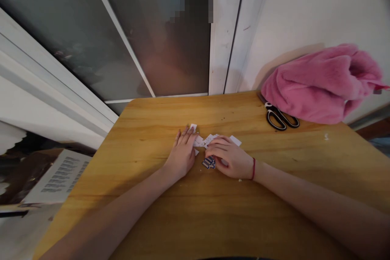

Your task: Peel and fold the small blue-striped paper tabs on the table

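Small white paper pieces (199, 141) lie in a loose cluster in the middle of the wooden table (146, 211). My left hand (182, 152) rests flat over the left side of the cluster, fingers stretched out, with bits of paper showing around it. Curled over the right side is my right hand (230, 155), a red cord round its wrist. Its fingers are bent down to the pieces, and whatever they may pinch is hidden. At its fingertips lie a few small blue-and-white pieces (209, 162). Another white piece (235, 141) shows behind that hand.
Black-handled scissors (280, 120) lie at the back right, blades partly hidden by a pink plush item (317, 85) against the wall. A framed glass partition (170, 48) borders the table's far edge. Below left stands a printed cardboard box (61, 174).
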Demonstrator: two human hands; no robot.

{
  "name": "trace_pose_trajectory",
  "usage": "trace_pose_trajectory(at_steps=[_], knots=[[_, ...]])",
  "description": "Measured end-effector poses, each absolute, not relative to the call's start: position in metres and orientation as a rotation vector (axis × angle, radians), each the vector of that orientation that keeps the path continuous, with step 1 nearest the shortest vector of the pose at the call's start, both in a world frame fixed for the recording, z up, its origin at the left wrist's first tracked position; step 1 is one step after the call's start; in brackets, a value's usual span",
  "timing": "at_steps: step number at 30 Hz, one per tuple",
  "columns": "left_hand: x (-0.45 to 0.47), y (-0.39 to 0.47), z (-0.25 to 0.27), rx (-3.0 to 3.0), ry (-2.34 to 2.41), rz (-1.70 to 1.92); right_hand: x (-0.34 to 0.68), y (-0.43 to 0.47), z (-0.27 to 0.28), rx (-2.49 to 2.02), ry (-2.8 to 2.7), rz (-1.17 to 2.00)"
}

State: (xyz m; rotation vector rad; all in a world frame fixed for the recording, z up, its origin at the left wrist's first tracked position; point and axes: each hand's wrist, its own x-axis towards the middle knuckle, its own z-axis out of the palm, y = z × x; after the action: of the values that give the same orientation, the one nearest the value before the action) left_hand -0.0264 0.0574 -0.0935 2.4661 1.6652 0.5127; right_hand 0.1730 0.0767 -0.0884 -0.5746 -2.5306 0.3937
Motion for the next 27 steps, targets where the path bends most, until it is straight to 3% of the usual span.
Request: trace_pose_trajectory(at_steps=[27], knots=[[-0.0266, 0.0579, -0.0912, 2.41, 1.663, 0.512, 0.1728, 0.073, -0.0839, -0.595, -2.687, 0.426]])
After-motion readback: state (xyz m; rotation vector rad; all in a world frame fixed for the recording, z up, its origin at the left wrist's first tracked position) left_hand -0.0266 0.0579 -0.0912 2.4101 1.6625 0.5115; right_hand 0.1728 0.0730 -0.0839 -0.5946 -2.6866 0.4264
